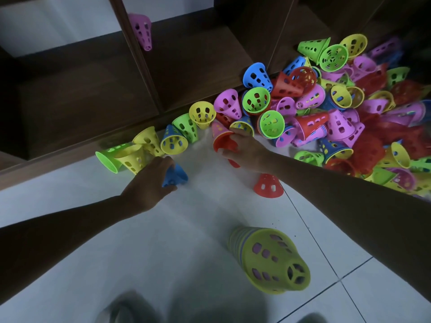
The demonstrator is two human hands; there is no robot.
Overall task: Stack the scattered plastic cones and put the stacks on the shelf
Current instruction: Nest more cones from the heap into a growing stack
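The task is judged to be at an early stage. One pink cone point(141, 31) is seen in the shelf point(191, 64), and one mixed stack point(270, 257), topped in yellow, is laid on the floor point(163, 241) nearby. A large pile of loose cones point(338, 108) is left unsorted against the shelf base. A blue cone point(175, 175) is gripped by the curled left hand point(149, 183), and a red cone point(225, 145) is grasped by the right hand point(242, 150).

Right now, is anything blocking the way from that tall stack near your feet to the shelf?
Partly. Both arms and a lone red cone lie between the stack and the shelf, and loose cones line the shelf's foot. Its dark compartments look open.
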